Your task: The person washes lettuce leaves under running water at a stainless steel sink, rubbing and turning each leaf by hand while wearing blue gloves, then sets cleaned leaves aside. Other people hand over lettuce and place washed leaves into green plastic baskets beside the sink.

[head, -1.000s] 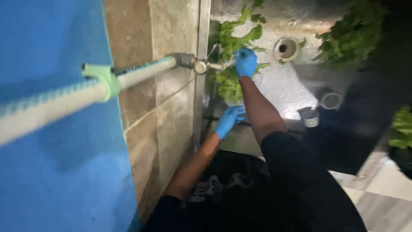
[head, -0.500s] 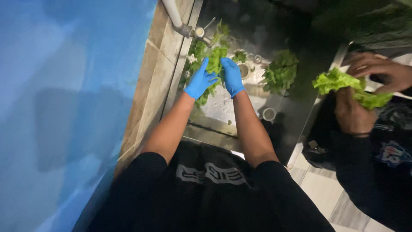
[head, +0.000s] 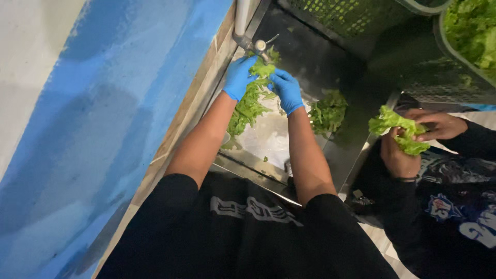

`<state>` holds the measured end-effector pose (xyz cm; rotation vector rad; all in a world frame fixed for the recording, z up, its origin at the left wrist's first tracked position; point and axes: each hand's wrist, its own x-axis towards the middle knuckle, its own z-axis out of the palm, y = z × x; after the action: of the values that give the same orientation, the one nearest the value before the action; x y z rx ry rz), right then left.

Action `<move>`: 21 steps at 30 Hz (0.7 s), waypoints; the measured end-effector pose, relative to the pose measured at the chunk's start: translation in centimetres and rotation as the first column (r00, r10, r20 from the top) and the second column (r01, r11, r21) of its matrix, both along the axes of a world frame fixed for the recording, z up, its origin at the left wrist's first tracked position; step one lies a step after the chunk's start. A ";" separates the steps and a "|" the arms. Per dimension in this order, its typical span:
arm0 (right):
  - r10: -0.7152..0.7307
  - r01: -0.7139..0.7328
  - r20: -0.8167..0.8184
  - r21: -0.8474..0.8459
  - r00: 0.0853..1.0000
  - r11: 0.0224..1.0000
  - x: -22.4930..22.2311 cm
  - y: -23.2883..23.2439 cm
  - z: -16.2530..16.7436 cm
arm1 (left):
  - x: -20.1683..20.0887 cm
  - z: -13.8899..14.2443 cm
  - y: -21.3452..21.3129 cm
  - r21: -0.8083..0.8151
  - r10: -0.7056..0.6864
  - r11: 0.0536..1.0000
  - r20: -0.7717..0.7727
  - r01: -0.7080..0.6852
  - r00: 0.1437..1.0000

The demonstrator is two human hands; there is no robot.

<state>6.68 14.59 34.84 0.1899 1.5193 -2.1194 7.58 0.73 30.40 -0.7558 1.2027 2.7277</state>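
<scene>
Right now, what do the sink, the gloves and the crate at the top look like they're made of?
Sink: apparently stainless steel, grey with a dull wet sheen.
Gloves, on the left hand and right hand: thin blue rubbery material, probably nitrile or latex, skin-tight.
Crate: likely green moulded plastic, with a perforated grid.

Single view, head-worn camera. Looks steeply down over the wearer's chest and both outstretched arms into a metal sink [head: 330, 155]. Frame is rolled: blue wall [head: 103, 103] fills the left side, tap [head: 253, 44] sits top centre. Close range; gloved hands [head: 263, 85] lie in the upper middle. Right edge catches a co-worker's hands [head: 413, 139] and green crates [head: 454, 57] at upper right. No second view to overlap.
</scene>
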 end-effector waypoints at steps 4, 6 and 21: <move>-0.015 0.015 0.004 0.078 1.000 0.997 0.0 0.4 -0.6 | -0.5 0.6 -0.2 0.031 0.033 0.999 0.064 -0.035 0.997; -0.014 0.012 0.017 0.131 1.000 0.991 0.2 0.9 -1.4 | -0.7 0.1 -0.2 0.058 0.044 0.997 0.047 -0.047 0.998; -0.021 0.163 -0.406 0.318 0.914 0.934 -0.5 7.3 -2.9 | -1.6 -4.9 2.2 -0.346 -0.022 0.937 0.072 0.045 0.997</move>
<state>6.21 21.86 31.97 -0.0542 2.1624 -2.0296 6.01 2.91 25.51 -0.8406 1.6904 2.4673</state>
